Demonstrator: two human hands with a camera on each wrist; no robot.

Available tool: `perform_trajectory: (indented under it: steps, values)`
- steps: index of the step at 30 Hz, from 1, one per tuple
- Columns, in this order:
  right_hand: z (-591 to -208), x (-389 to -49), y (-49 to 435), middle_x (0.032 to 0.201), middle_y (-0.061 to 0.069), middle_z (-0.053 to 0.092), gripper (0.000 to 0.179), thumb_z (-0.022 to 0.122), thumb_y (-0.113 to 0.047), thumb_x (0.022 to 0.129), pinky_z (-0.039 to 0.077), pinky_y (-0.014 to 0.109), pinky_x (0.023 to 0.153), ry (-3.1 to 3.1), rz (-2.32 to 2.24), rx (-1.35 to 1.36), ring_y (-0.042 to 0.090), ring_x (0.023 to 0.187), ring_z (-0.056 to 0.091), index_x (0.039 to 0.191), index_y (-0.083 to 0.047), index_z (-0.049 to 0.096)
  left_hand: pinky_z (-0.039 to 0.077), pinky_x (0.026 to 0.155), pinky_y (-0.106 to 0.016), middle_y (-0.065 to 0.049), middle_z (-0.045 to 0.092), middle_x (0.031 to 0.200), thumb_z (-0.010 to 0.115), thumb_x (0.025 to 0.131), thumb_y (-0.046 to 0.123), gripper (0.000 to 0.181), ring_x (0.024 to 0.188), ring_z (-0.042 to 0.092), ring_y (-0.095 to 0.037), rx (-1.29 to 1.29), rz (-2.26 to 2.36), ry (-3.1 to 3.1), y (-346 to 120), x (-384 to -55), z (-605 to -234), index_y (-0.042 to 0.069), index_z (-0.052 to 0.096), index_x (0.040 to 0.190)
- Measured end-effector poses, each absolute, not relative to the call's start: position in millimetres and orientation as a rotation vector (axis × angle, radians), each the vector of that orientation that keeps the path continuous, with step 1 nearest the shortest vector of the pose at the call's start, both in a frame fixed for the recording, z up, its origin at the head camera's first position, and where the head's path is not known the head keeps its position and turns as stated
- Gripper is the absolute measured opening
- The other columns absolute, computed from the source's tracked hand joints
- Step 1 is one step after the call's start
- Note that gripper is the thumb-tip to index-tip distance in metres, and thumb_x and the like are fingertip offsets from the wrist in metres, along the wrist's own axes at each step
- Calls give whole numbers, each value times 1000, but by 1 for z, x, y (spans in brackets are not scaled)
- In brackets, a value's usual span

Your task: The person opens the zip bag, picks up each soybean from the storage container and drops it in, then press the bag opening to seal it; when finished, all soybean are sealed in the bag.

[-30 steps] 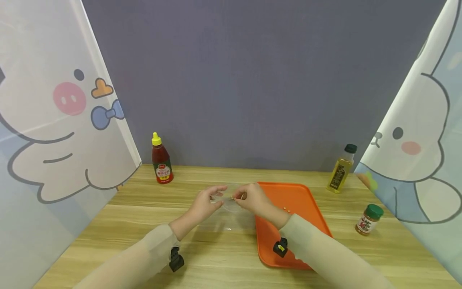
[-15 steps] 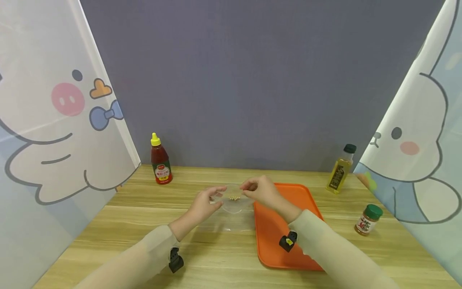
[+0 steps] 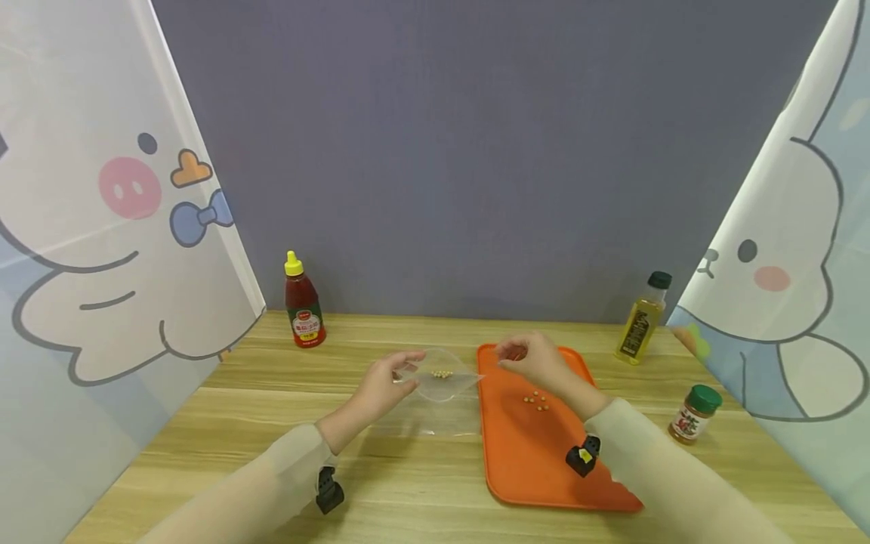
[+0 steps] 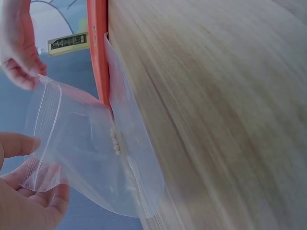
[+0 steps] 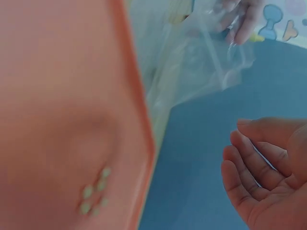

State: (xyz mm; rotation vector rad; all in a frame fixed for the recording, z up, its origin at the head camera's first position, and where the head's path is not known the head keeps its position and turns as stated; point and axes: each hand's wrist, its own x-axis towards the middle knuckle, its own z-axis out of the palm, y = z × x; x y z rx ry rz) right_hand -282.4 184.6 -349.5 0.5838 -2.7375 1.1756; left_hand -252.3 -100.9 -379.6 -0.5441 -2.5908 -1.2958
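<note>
My left hand point(image 3: 382, 384) grips one side of the mouth of a clear zip-seal plastic bag point(image 4: 81, 129), its thumb and fingers at the zip strip. The bag's mouth gapes, and pale round beans point(image 4: 116, 143) lie at its bottom. Over the far part of the orange tray point(image 3: 537, 468) is my right hand point(image 3: 537, 364), fingers loosely bent and holding nothing. Below it, several more beans point(image 5: 87, 192) lie scattered on the tray. In the right wrist view the right thumb tip hovers close to the forefinger.
At the back left stands a ketchup bottle point(image 3: 306, 310) with a yellow cap. An oil bottle point(image 3: 642, 321) is at the back right, and a green-lidded spice jar point(image 3: 695, 414) stands nearer. Printed cartoon panels flank the wooden table point(image 3: 408, 483).
My right hand has moved from over the bag's mouth rightward to above the tray, letting go of the bean it pinched. My left hand stays put with the bag.
</note>
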Motion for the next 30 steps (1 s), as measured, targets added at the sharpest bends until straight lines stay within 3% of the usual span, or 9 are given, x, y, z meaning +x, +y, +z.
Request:
perform_trajectory:
  steps: [13, 21, 30]
  values:
    - [-376, -291, 230, 84, 7, 68, 15, 71, -1, 84, 52, 28, 66, -2779, 1107, 628, 15, 75, 61, 100, 1, 72, 51, 89, -47, -8, 64, 128, 69, 86, -1, 46, 108, 63, -26, -571, -1292, -2593, -101, -253, -381, 8, 60, 130]
    - [-389, -299, 244, 86, 11, 74, 12, 76, -1, 79, 56, 32, 66, -2897, 1022, 641, 17, 74, 66, 91, 2, 74, 51, 87, -45, -7, 64, 127, 70, 86, 0, 46, 107, 63, -24, -541, -1275, -2597, -101, -255, -382, 9, 61, 130]
    - [-397, -308, 252, 75, 6, 72, 6, 77, -1, 78, 52, 28, 54, -2991, 1093, 566, 15, 60, 62, 83, -1, 74, 51, 86, -39, -6, 64, 128, 70, 86, 1, 47, 107, 63, -23, -569, -1250, -2619, -102, -254, -380, 10, 60, 131]
